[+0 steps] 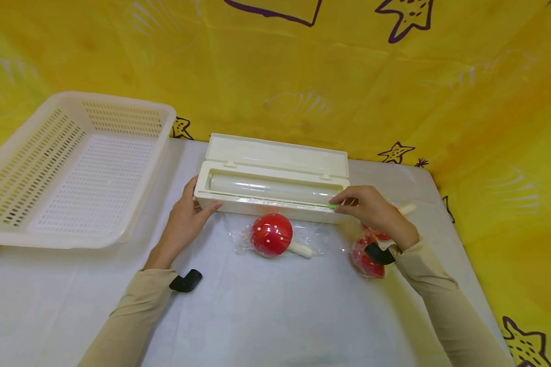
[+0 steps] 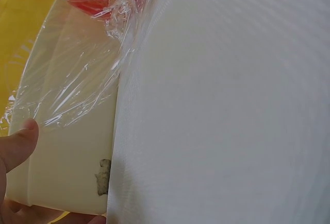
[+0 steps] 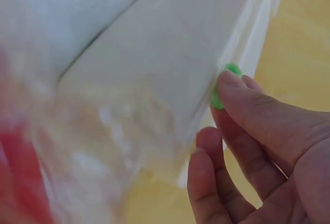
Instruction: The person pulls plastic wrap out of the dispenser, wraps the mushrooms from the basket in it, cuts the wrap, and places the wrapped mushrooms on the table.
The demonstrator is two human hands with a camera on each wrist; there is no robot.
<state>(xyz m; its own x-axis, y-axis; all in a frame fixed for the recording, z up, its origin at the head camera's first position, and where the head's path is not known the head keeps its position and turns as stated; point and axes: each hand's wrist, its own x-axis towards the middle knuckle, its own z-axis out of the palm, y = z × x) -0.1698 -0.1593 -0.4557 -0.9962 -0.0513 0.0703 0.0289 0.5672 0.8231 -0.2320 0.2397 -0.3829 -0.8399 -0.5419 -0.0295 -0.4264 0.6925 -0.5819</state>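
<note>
A cream cling film dispenser (image 1: pixel 231 204) lies across the table with its lid (image 1: pixel 280 153) raised and a roll of cling film (image 1: pixel 261 187) inside. My left hand (image 1: pixel 183 218) grips its left end, the thumb on the front wall. At the right end my right hand (image 1: pixel 372 206) pinches a small green slide cutter (image 3: pixel 233 69) between thumb and forefinger. Clear film (image 2: pixel 77 80) hangs over the front of the dispenser. On the film before it lies a red toy mushroom (image 1: pixel 271 234) with white dots and a pale stem.
More film-wrapped red mushrooms (image 1: pixel 366 260) lie beneath my right wrist, partly hidden by it. A large white slotted basket (image 1: pixel 149 168) stands at the left. Behind the table hangs a yellow patterned cloth (image 1: pixel 303 66). White cloth (image 1: pixel 275 311) covers the table.
</note>
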